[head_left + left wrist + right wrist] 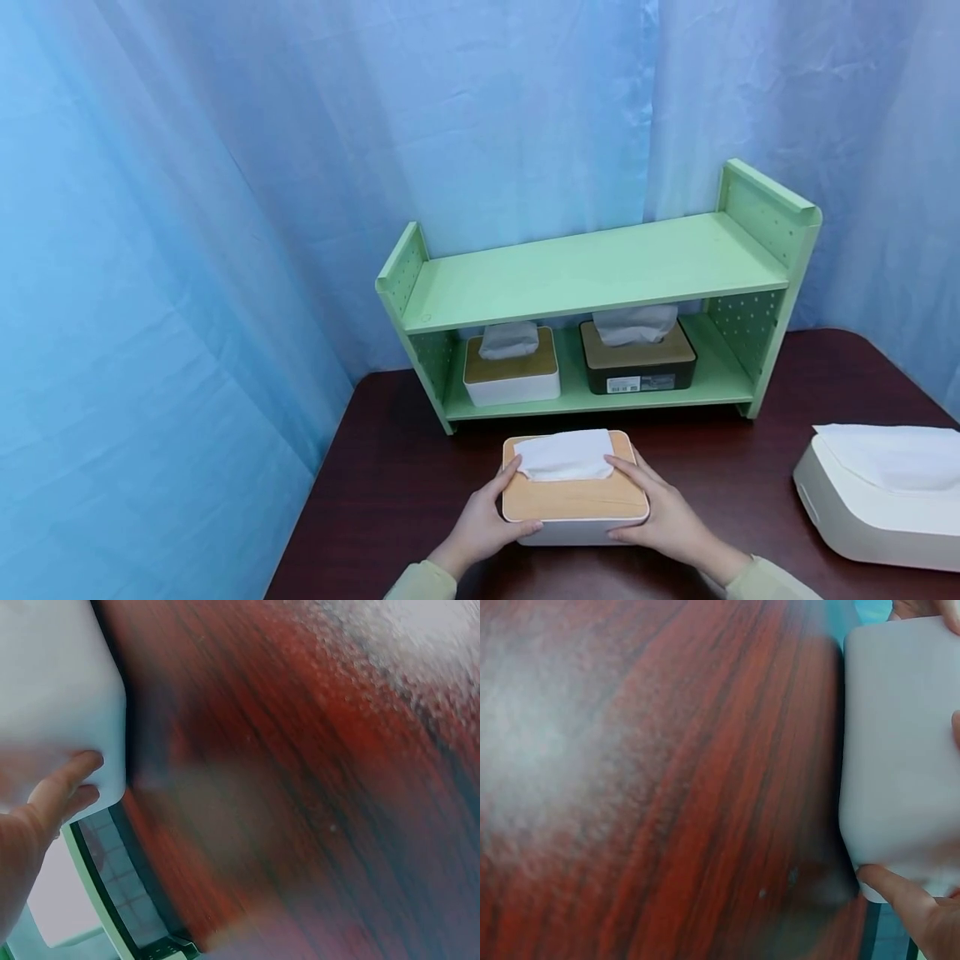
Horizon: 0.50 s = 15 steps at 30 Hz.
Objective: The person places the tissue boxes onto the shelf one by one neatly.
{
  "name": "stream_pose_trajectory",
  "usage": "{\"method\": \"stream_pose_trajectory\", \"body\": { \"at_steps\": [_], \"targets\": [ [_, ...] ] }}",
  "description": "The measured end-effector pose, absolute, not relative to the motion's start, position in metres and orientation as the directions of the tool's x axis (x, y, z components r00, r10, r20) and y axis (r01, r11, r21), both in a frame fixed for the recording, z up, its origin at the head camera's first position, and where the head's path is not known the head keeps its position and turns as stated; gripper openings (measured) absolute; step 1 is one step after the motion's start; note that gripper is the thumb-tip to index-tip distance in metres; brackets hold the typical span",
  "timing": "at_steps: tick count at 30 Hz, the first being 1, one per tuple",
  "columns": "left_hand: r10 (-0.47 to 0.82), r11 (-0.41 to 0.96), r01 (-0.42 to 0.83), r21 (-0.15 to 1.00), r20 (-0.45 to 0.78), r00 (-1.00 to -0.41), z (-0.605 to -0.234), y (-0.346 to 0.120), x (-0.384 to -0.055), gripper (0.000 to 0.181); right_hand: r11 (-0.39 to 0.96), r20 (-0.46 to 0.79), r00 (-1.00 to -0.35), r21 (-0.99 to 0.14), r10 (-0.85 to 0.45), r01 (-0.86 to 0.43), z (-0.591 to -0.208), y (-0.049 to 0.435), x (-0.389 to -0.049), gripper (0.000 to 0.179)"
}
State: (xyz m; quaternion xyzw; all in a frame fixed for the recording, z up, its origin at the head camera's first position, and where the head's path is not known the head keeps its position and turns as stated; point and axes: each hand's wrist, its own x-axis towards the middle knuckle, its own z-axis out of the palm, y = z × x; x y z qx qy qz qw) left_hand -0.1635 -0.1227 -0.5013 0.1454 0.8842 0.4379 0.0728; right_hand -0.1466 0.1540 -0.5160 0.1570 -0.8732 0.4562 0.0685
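A white tissue box with a light wooden lid [573, 500] sits on the dark table in front of the shelf, a white tissue [566, 456] sticking out of its top. My left hand [487, 514] grips its left end, thumb at the near side and fingers along the lid's edge. At the opposite end my right hand [663, 508] holds the box the same way. The left wrist view shows fingertips against the box's white wall [67, 690]. In the right wrist view the thumb presses near a lower corner of that wall [900, 750].
Behind stands a green two-tier shelf [600, 267]. On its lower tier are a white tissue box with a wooden lid [517, 383] and a dark one [637, 364]. A larger white tissue box [862, 500] lies at the right. Blue curtains [487, 125] hang behind the reddish-brown table [360, 475].
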Motion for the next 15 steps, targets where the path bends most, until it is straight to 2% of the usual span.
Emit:
{"method": "stream_pose_trajectory", "body": {
  "at_steps": [8, 15],
  "targets": [
    [0.329, 0.555, 0.220, 0.802, 0.032, -0.944, -0.502, -0.119, -0.160, 0.090, 0.523, 0.307, -0.936, -0.777, -0.173, -0.352, -0.520, 0.157, -0.141, 0.093],
    [0.337, 0.546, 0.314, 0.777, 0.139, -0.931, -0.490, -0.118, -0.158, 0.093, 0.422, 0.468, -0.865, -0.757, -0.180, -0.498, -0.517, 0.158, -0.142, 0.094]
  ]
}}
